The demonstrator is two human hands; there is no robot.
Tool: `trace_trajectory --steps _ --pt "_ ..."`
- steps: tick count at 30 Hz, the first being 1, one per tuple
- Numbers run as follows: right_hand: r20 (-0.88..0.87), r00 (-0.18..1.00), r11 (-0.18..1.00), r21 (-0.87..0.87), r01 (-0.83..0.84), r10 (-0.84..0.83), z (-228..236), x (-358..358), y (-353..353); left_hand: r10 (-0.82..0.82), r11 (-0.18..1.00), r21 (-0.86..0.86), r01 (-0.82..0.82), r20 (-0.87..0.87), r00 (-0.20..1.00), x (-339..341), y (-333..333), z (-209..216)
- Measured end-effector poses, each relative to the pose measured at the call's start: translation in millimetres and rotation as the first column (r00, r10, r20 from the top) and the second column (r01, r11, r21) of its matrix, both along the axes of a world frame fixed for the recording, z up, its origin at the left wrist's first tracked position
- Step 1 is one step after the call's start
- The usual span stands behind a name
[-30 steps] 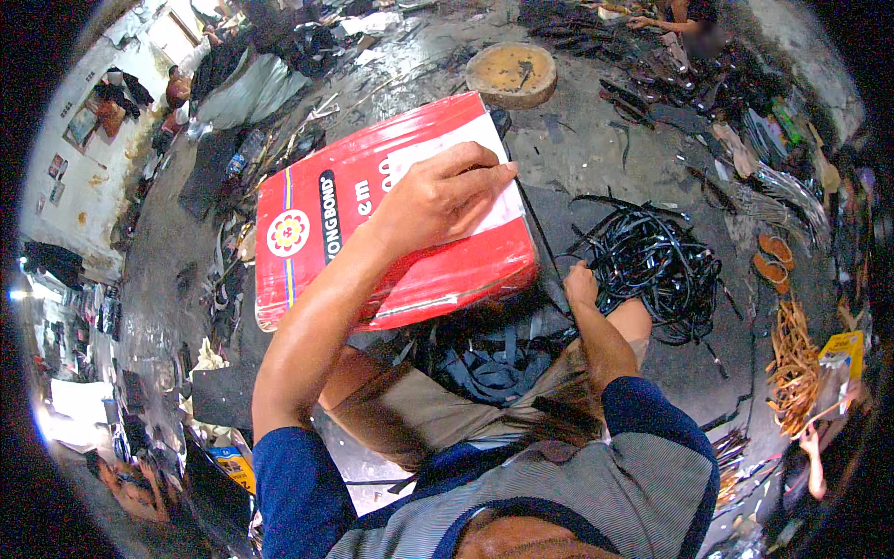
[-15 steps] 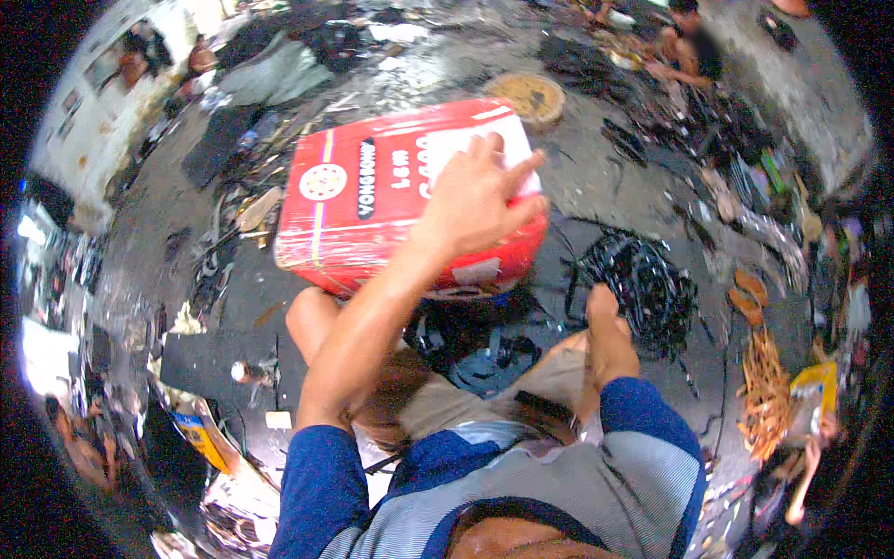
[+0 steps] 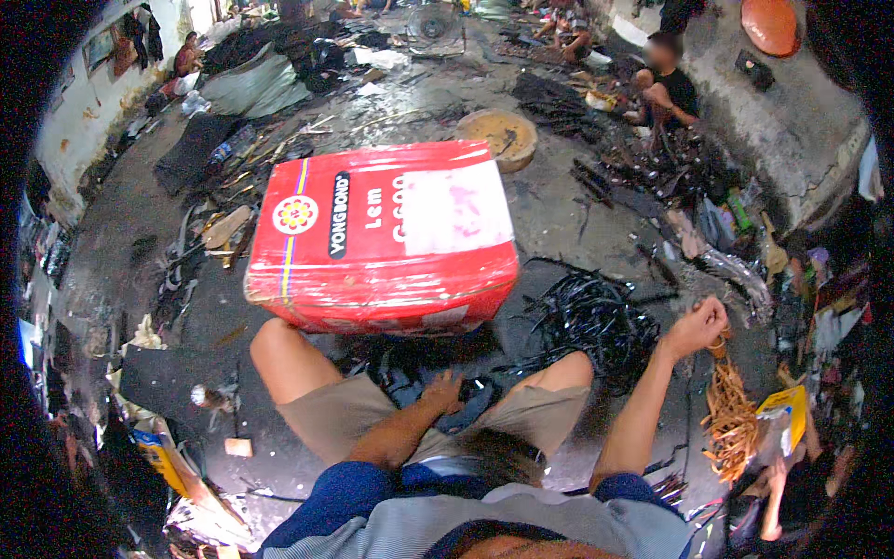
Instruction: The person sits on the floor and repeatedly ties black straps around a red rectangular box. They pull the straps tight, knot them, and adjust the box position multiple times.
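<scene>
A large red carton [image 3: 382, 238] with a white patch on top stands in front of my knees, wrapped in shiny clear film. My left hand [image 3: 442, 393] is lowered between my legs, fingers spread over a pile of black strips [image 3: 396, 365]. Out to the right, my right hand [image 3: 698, 328] is curled closed at the top end of a bundle of tan strips [image 3: 731, 419], which hangs or lies below it; my fingers partly hide that end. A tangled heap of glossy black strips [image 3: 596, 321] lies between the carton and my right hand.
Beyond the carton sits a round wooden block [image 3: 498, 138]. A person in black [image 3: 672, 93] sits at the far right by the wall. Scraps and dark sheets [image 3: 200, 149] litter the left. A small bottle [image 3: 207, 397] stands left of my knee. Farther back is a fan [image 3: 433, 28].
My left hand has left the carton's top and dropped between my legs. My right hand has moved from near my right knee out to the tan strips. My view has shifted slightly.
</scene>
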State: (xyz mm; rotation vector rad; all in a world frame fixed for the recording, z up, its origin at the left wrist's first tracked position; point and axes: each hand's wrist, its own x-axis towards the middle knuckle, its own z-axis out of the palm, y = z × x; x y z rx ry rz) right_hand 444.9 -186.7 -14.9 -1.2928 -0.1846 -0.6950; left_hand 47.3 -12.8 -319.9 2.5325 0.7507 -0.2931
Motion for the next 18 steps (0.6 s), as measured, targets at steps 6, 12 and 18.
trace_trajectory --steps 6,12,18 --pt "-0.276 0.865 0.800 -0.339 -0.495 0.418 3.0 -96.8 -23.5 -0.019 0.846 -0.532 0.035 0.036 0.999 32.2 -3.8 17.7" --pt "-0.535 0.436 0.224 -0.415 -0.882 0.723 12.4 -179.9 14.4 -0.005 0.836 -0.543 0.082 0.142 0.990 27.3 0.7 194.5" --pt "-0.471 -0.260 -0.393 -0.211 -0.895 0.843 25.8 -225.5 71.0 -0.182 0.910 -0.326 0.255 0.238 0.954 -5.3 -11.9 341.8"
